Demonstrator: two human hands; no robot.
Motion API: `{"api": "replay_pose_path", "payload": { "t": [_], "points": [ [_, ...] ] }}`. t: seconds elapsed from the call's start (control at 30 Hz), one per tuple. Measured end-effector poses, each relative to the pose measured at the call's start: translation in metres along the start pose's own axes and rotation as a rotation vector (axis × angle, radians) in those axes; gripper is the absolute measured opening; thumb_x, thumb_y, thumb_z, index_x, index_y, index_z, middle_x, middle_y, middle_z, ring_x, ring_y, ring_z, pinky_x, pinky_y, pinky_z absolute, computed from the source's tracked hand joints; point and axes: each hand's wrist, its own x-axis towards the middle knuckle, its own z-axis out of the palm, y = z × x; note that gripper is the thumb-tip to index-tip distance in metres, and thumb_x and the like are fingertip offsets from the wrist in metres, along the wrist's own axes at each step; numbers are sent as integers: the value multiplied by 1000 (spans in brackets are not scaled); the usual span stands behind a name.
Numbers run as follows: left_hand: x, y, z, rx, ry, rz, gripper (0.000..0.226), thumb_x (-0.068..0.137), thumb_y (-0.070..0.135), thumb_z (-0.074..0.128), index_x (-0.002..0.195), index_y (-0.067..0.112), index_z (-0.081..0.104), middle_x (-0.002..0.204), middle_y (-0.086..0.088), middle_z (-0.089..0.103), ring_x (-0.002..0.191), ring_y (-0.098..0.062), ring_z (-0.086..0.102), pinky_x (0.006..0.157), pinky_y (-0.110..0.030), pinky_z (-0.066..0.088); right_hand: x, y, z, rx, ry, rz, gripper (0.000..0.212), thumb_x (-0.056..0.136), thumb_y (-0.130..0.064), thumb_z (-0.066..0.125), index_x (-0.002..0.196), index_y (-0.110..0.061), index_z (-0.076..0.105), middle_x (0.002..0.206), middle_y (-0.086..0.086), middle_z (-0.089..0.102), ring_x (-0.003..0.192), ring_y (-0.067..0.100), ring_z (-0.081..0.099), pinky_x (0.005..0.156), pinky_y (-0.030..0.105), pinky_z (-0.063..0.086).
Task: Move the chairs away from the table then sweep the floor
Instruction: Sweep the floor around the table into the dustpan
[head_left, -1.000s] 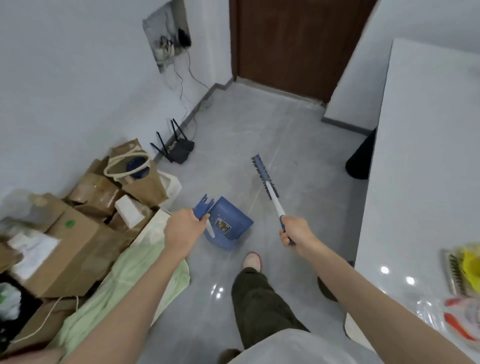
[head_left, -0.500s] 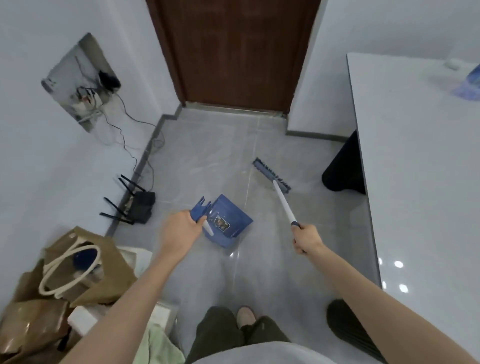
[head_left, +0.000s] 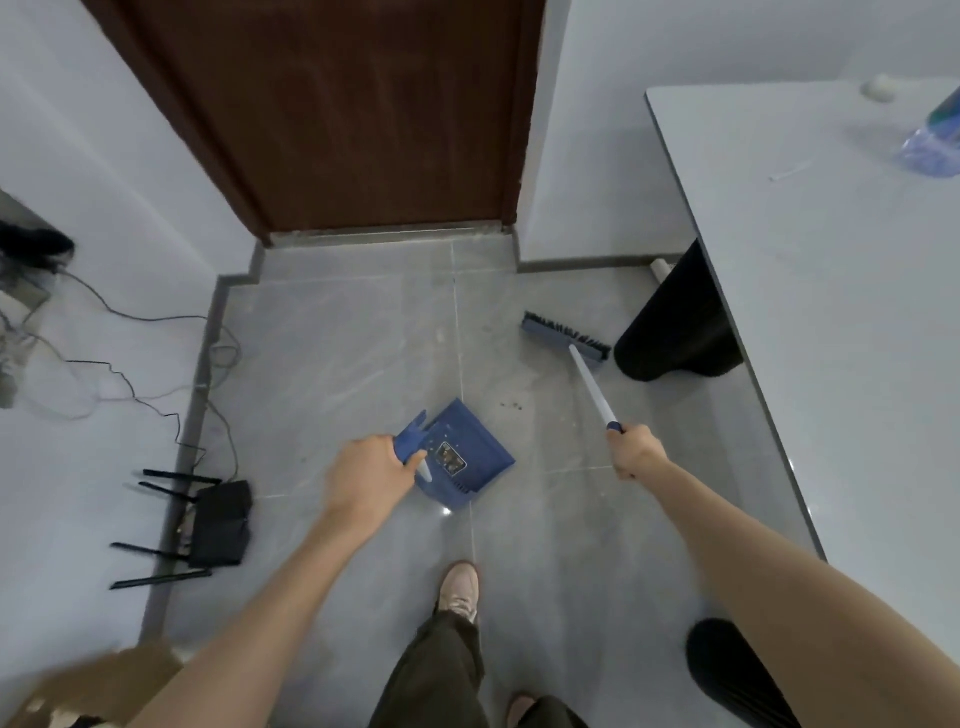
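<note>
Left hand (head_left: 366, 475) grips the dustpan (head_left: 460, 454) handle; right hand (head_left: 635, 451) grips the broom (head_left: 566, 338) handle, bristles beside the table (head_left: 831, 312) leg.

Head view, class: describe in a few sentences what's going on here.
A person is sweeping. The left hand grips the blue dustpan by its handle; the right hand holds the broom. The broom head is on the floor beside a black table leg, with dark crumbs lying between it and the dustpan.

Black antenna router (head_left: 221, 522) beside trailing cables (head_left: 136, 397); brown door (head_left: 337, 114); plastic bottle (head_left: 930, 140).
</note>
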Motion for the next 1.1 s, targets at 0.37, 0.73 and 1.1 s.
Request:
{"api": "replay_pose_path", "payload": {
  "t": [0.37, 0.73, 1.1],
  "points": [
    [66, 3, 2, -10, -87, -123, 36, 88, 49, 54, 103, 19, 66, 86, -6, 71, 81, -30, 66, 56, -26, 35, -2, -1, 5, -95, -155, 106, 15, 96, -13, 38, 97, -2, 48, 60, 10, 48, 42, 21, 43, 39, 21, 33],
    [106, -10, -27, -227, -62, -350, 32, 86, 38, 62, 78, 6, 66, 78, -13, 68, 74, -34, 61, 58, -27, 37, 24, -81, -16, 19, 6, -103, 24, 97, -26, 39, 95, -13, 59, 80, 10, 57, 70, 29, 55, 61, 30, 46],
    [196, -5, -34, -254, -34, -466, 30, 86, 36, 61, 84, 7, 67, 79, -14, 69, 74, -33, 64, 59, -28, 44, 152, -213, -36, -209, -86, -120, 35, 97, -23, 39, 113, 1, 59, 92, 14, 55, 69, 28, 55, 59, 26, 43]
  ]
}}
